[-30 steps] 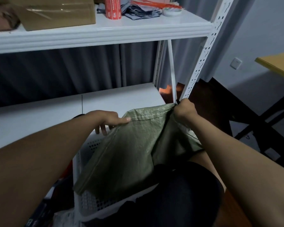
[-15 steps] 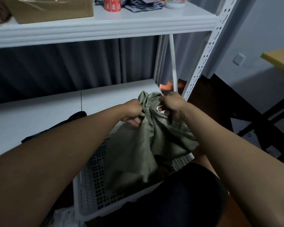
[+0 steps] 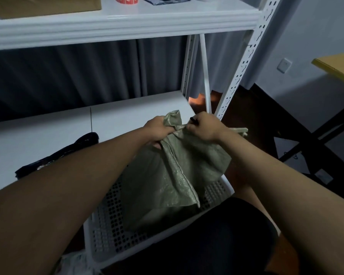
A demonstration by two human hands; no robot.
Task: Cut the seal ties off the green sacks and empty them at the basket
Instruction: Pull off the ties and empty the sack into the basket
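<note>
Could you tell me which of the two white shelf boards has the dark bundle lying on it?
The lower shelf board, level with the hands: the dark bundle lies there. The upper board carries a cardboard box instead.

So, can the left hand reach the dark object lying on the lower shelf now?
Probably not at once: the left hand grips the green sack. The path to the dark object looks open.

The sack (image 3: pixel 167 181) is held over the basket (image 3: pixel 111 231), its bunched top gripped between the left hand (image 3: pixel 158 129) and the right hand (image 3: pixel 204 129). The basket is set before the lower shelf (image 3: pixel 48 133), on which a dark object (image 3: pixel 56 155) lies at the left. A box (image 3: pixel 46 4) is placed on the upper shelf (image 3: pixel 127 20), and a table (image 3: pixel 336 66) is seen at far right.
</note>
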